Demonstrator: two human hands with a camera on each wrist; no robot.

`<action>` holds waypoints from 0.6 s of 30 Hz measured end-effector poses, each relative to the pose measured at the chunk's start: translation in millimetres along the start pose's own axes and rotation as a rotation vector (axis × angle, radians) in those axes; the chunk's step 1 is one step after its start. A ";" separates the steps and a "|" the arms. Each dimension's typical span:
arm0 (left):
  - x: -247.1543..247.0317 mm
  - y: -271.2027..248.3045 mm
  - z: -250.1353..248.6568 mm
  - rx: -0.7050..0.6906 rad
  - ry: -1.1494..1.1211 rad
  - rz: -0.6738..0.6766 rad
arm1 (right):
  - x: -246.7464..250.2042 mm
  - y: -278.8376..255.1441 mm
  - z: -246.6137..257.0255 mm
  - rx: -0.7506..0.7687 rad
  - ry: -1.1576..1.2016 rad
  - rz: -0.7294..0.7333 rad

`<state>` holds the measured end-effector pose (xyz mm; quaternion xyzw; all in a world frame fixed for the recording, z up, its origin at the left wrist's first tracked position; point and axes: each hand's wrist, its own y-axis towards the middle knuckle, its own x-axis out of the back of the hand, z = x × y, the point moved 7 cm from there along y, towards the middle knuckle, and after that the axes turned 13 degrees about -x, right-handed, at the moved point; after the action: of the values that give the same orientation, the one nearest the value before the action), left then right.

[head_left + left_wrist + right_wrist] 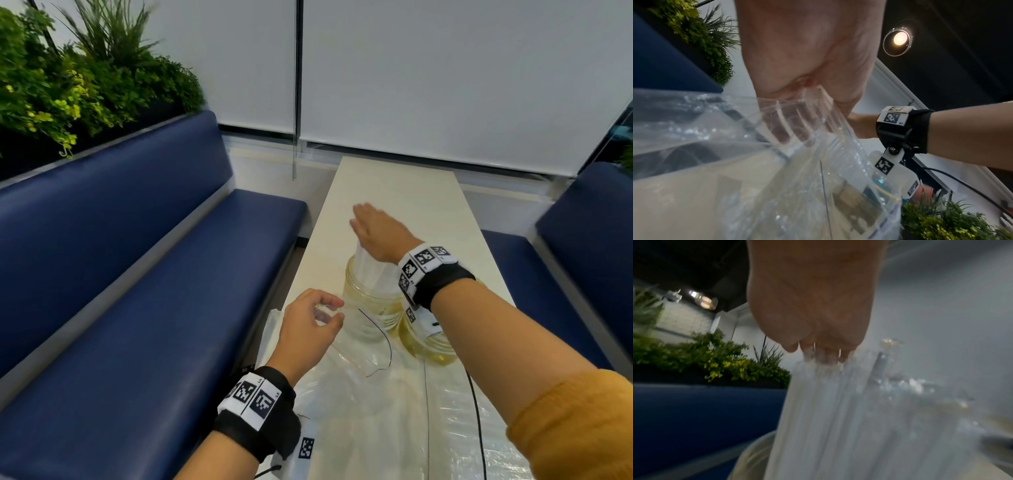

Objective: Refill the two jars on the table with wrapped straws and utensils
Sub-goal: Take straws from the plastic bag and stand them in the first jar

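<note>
two jars (373, 301): right grip (380, 233) spread flat on the wrapped straws (371, 270), left grip (308, 329) pinching a clear plastic bag (359, 370).

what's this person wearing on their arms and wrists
Each wrist carries a black strap topped with a white band printed with square black-and-white tag markers; the right wrist's band looks the same. Small white tagged blocks hang beneath each strap. A mustard-yellow sleeve covers the right upper forearm; no sleeve shows on the left forearm. A thin black cable trails over the table by the right arm. The hands are bare.
</note>
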<state>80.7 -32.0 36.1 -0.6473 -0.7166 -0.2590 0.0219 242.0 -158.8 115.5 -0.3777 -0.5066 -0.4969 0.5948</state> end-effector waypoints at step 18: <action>-32.1 -5.5 -24.8 -0.175 -0.011 0.283 | -3.1 -118.8 -6.0 0.043 0.276 0.161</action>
<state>73.2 -71.4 43.9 -0.7425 -0.5932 -0.3110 -0.0021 127.7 -190.1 104.8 -0.3325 -0.3988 -0.4837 0.7046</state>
